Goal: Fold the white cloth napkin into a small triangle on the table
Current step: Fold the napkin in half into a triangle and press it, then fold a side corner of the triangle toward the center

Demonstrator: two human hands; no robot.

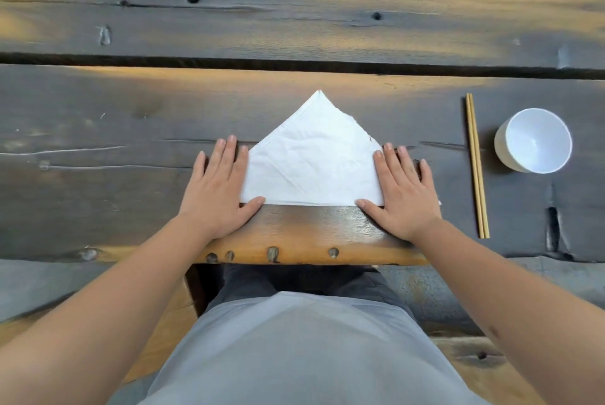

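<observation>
1. I see the white cloth napkin [312, 159] lying flat on the dark plank wooden counter [98, 129], near its front edge, already a large triangle with its apex pointing away.
2. My left hand [217, 188] and right hand [404, 190] press its two lower corners, fingers [229, 156] straight and spread, gripping nothing.
3. I judge the step: flattening the first fold.
4. Next I'd pinch one corner and bring it across to the other, edges aligned, well clear of the pale wooden chopsticks [476, 165] and round white bowl [533, 141].
</observation>
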